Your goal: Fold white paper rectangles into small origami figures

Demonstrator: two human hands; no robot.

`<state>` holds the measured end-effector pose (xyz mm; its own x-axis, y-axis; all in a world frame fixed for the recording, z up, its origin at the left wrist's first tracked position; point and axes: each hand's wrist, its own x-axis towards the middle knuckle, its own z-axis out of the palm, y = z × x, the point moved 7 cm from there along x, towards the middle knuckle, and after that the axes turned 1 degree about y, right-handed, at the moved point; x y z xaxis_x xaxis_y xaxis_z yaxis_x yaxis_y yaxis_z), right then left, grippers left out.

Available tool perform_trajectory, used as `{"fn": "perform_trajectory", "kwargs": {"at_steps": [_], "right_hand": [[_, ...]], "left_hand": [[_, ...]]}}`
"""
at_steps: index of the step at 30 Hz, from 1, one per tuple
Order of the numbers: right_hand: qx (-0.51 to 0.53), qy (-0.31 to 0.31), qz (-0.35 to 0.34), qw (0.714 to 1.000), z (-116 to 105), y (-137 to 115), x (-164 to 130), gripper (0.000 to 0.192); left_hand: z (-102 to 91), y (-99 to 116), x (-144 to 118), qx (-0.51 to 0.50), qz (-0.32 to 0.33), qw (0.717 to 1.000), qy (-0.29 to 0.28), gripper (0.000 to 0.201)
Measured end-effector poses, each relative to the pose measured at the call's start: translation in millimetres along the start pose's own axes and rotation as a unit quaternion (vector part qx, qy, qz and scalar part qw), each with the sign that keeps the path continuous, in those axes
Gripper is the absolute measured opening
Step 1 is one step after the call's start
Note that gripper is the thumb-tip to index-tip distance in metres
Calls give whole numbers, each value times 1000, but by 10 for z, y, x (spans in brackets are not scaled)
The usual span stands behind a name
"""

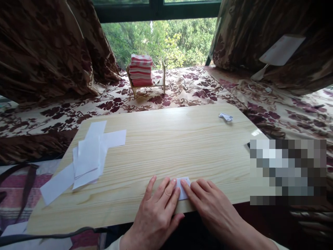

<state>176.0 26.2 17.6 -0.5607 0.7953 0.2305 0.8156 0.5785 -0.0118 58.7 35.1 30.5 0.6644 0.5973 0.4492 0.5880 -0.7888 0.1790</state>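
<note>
A small folded piece of white paper (182,194) lies at the near edge of the wooden table, partly covered by my fingers. My left hand (160,206) lies over its left side, fingers stretched out and slightly spread, fingertips pressing on it. From the right, my right hand (208,198) rests its straight index finger on the same paper, while its other fingers bend loosely on the table. The right thumb is hidden. Over on the left lies a loose pile of white paper strips (88,156). A small folded paper piece (225,117) sits at the far right of the table.
The light wooden table (156,149) has rounded corners. Behind it, a small wooden stand (164,80) holds stacked pink and white cloths (141,71) on a floral cover. A white lamp (282,50) stands at the back right. A pixelated area hides something at the right edge.
</note>
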Motion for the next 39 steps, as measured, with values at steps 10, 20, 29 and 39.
{"fn": "perform_trajectory", "kwargs": {"at_steps": [10,20,29,39], "right_hand": [[-46,-12,-22,999,-74,74,261,43],[-27,-31,-39,998,-18,51,125,47],[83,-33,93,992,-187,509,107,31],[157,-76,119,977,-110,190,370,15]], "left_hand": [[24,-7,1,-19,-27,999,23,40],[-7,-7,-30,-9,-34,999,30,39],[-63,-28,-137,-42,-25,999,-1,37],[-263,-270,-7,-113,-210,968,84,11]]}}
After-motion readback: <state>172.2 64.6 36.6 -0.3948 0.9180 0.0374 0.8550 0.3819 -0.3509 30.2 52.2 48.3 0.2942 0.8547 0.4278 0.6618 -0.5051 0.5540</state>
